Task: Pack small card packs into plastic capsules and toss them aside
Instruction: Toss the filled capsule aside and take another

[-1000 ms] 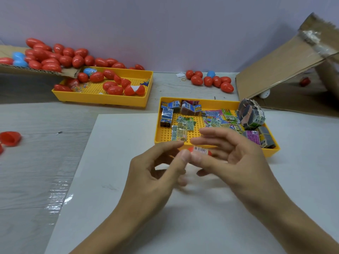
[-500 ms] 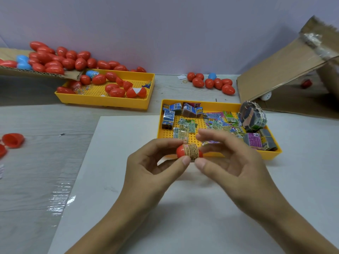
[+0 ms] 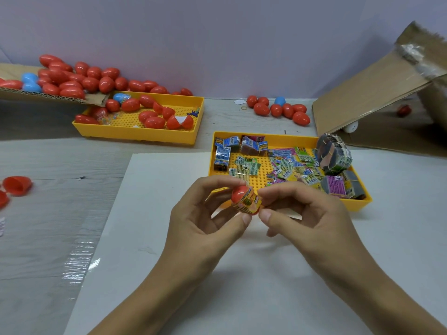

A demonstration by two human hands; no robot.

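Observation:
A red capsule half (image 3: 240,193) with a rolled card pack (image 3: 249,204) sticking out of it is held between both hands above the white sheet. My left hand (image 3: 205,218) pinches the capsule with thumb and fingers. My right hand (image 3: 304,213) pinches the card pack's right end, where a bit of red shows. Just behind them stands a yellow tray (image 3: 360,204) with several loose and bundled card packs (image 3: 287,165).
A second yellow tray (image 3: 135,134) at the back left holds red capsules, and more spill from a cardboard flap (image 3: 48,97). Filled capsules (image 3: 280,110) lie at the back centre. Open red halves (image 3: 14,186) sit at the far left. A cardboard box (image 3: 377,93) leans at the right.
The capsule with the card pack has come into view between my fingers and has been turned. Both hands stayed in front of the card tray.

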